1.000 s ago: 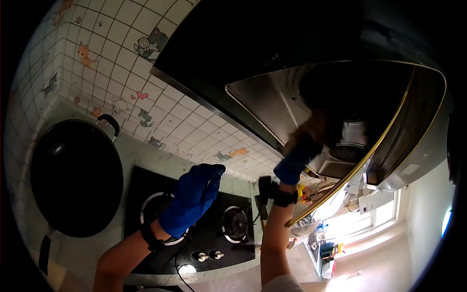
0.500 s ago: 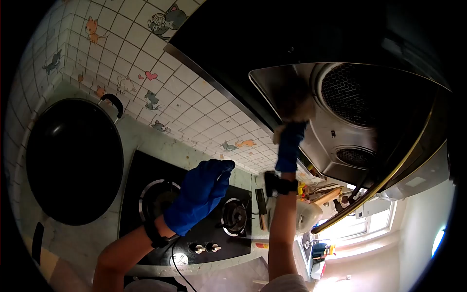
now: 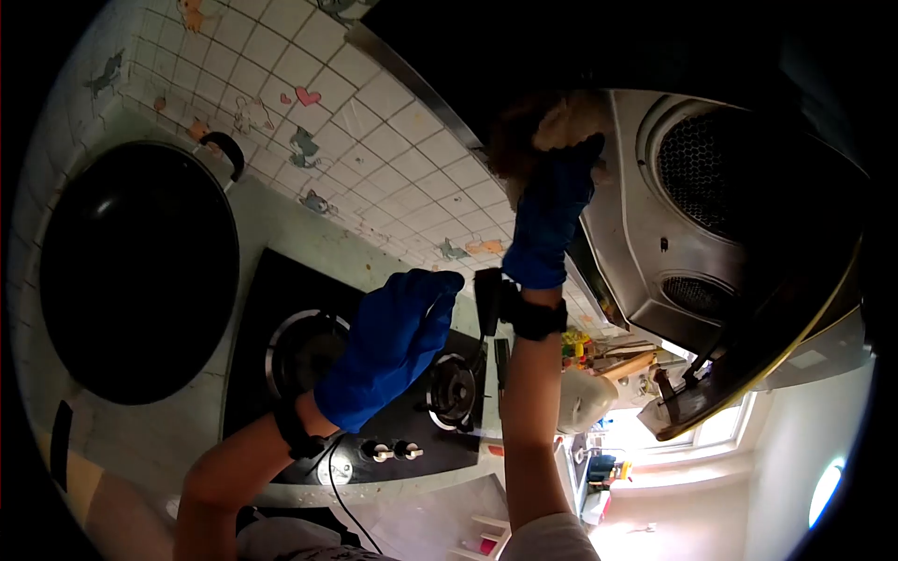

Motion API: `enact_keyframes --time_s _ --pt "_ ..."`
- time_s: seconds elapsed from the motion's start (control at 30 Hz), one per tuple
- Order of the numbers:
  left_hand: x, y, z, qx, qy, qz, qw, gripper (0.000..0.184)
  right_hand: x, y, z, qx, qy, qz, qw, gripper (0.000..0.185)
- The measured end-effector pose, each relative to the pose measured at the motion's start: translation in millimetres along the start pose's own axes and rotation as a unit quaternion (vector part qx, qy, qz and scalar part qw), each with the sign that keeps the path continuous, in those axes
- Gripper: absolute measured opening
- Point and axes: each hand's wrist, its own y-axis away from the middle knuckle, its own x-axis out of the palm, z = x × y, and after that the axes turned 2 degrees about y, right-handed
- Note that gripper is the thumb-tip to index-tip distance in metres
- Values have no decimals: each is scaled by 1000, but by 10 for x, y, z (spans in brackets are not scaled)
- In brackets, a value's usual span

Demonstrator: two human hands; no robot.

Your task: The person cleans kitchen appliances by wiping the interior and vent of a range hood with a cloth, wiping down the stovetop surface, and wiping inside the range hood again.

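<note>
My right hand (image 3: pixel 552 210), in a blue rubber glove, is raised to the underside of the range hood (image 3: pixel 622 187). Its fingers are closed on a brownish cloth (image 3: pixel 571 122) pressed at the hood's near-left edge; part of the cloth is lost in shadow. Over the black gas hob (image 3: pixel 257 383) hovers my left hand (image 3: pixel 388 341), gloved the same way. Its fingers are bent and pressed together, with nothing visible in them. Both wrists wear black straps.
A large black wok (image 3: pixel 140 280) with a looped handle stands left of the hob. Two burners (image 3: pixel 452 393) and the control knobs (image 3: pixel 393 452) lie below my left hand. A curved visor (image 3: pixel 767 374) hangs from the hood. Bottles and utensils crowd the far counter.
My right hand has moved with the cloth up and toward the hood's left edge. My left hand stays over the hob, fingers still together. The view has shifted slightly.
</note>
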Motion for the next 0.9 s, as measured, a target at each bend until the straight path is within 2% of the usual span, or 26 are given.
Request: enact_keyframes --time_s 0.07,0.1,0.13,0.17,0.2,0.23,0.27,0.33,0.4,0.43,0.6,0.73,0.77,0.8,0.9 --pt "92 -36 36 36 21 -30 999 24 -213 -48 97 -66 48 3 997 41" --pt "122 -92 42 42 56 -60 996 29 -321 -72 147 -99 71 2 992 40" --pt "151 -149 47 50 90 -89 991 41 -423 -33 -27 -203 118 -77 969 38" --pt "124 -198 41 70 73 -117 988 40 -594 72 -178 30 26 -34 999 37" --pt "86 -248 55 88 52 -139 985 37 -768 165 -272 265 -53 -26 962 36" --pt "46 -294 76 106 17 -156 982 34 -877 294 -605 301 -97 -71 946 32" --pt "15 -351 99 122 -11 -174 977 31 -991 401 -1089 210 -68 -128 967 29" --pt "-67 -395 67 106 3 -162 981 27 -1252 555 -1899 96 34 -211 972 24" --pt "-136 -414 -18 86 2 -124 989 21 -1505 770 -1874 305 -7 -179 935 23" --pt "-148 -412 -47 64 -1 -93 994 19 -1526 824 -1868 349 -35 -179 919 23" --pt "112 -423 -1 148 -30 -154 976 20 -1135 626 -1519 223 -126 -164 953 26" --pt "647 -501 -26 230 -41 -213 949 21 -706 318 -1183 163 -182 -87 966 28" --pt "762 -430 -114 196 -22 -213 957 17 -622 251 -1129 155 -197 -61 966 29" --pt "927 -461 -83 213 -80 -228 947 11 -566 198 -1098 154 -216 -35 964 29" --pt "1300 -318 -122 190 -98 -208 954 22 -641 248 -1210 155 -256 12 954 31"
